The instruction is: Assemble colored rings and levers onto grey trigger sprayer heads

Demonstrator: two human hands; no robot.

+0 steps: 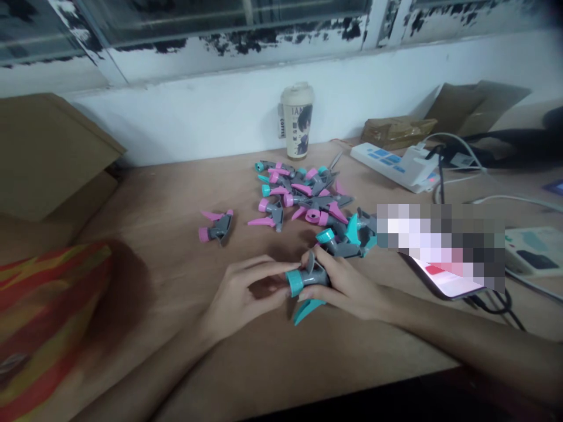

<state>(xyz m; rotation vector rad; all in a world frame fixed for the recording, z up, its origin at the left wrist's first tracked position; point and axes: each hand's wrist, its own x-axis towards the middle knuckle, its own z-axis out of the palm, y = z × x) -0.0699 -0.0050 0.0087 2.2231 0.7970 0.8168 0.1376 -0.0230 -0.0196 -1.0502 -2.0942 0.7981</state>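
A grey and teal trigger spray head (314, 280) is held low over the near part of the table, its teal trigger pointing down toward me. My right hand (352, 287) grips its grey body from the right, thumb below and fingers above. From the left, my left hand (246, 293) has its fingers and thumb around the teal cap end, partly hidden behind it. Just beyond my hands lies a pile of spray heads (303, 196), some pink and grey, others teal and grey. One pink and grey spray head (217, 225) rests apart on the left.
Behind the pile stands a coffee cup (298, 123). A white power strip (393, 167) with cables and a lit phone (448, 278) are on the right. Cardboard (44, 158) and a red-yellow striped bag (53, 316) occupy the left side. A taped box (396, 132) sits by the wall.
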